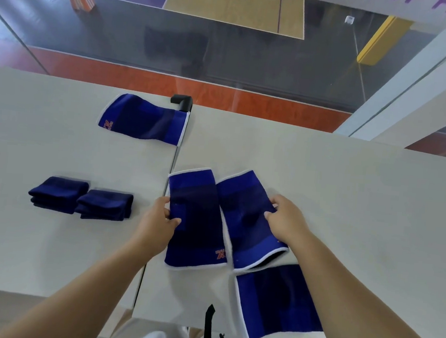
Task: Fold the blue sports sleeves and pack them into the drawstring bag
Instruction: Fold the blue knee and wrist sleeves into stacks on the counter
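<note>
Folding stage: left hand (162, 218) pinches flat blue knit sleeve (195, 220) at frame centre on white tabletop (349, 196); right hand (285, 217) grips neighbouring sleeve (249, 225). Two folded bundles (79, 198) lie left. Next: fold one over. Drawstring bag unseen.

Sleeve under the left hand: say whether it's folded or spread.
Spread. The sleeve lies flat at full length, both white-edged ends showing.
</note>
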Demonstrator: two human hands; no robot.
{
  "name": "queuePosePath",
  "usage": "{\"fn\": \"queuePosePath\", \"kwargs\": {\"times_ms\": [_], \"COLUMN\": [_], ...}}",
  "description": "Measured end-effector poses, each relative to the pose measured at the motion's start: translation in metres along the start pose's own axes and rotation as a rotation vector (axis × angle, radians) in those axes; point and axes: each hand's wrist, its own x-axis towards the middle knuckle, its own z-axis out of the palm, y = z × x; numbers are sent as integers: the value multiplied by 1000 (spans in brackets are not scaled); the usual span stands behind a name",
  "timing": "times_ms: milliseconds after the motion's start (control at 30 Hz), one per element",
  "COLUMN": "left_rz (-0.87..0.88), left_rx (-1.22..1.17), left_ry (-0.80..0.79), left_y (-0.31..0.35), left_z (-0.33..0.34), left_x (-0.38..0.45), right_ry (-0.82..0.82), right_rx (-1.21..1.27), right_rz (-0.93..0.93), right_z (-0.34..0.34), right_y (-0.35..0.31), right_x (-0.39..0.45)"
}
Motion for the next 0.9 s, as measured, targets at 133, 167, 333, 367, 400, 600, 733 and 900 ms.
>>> {"fn": "queuePosePath", "kwargs": {"times_ms": [133,167,333,367,400,600,733,900], "left_rz": [-23,-32,-74,-85,-101,-189,-129,-105], "left_rx": [-75,-101,-252,-290,-345,-507,-357,-252], "left_ry": [-4,1,-49,-62,-65,-43,-70,-75], "left_y": [-2,-2,-4,-4,-3,-2,-5,-8], "left_z": [0,-1,-6,-7,-8,-13,-13,-11], "left_x": [3,4,4,4,4,2,2,7], "right_ry": [102,108,-25,-72,-115,-233,-193,-97], "right_rx": [160,207,512,557,595,645,487,78], "right_rz": [-131,-165,-278,-280,-273,-222,-148,-207], "right_z": [-23,-27,-17,-9,0,60,84,86], "right_y": [-10,-14,-38,-41,-45,-47,-37,-29], "right_x": [-13,-19,-37,-37,-37,-23,-13,-13]}}
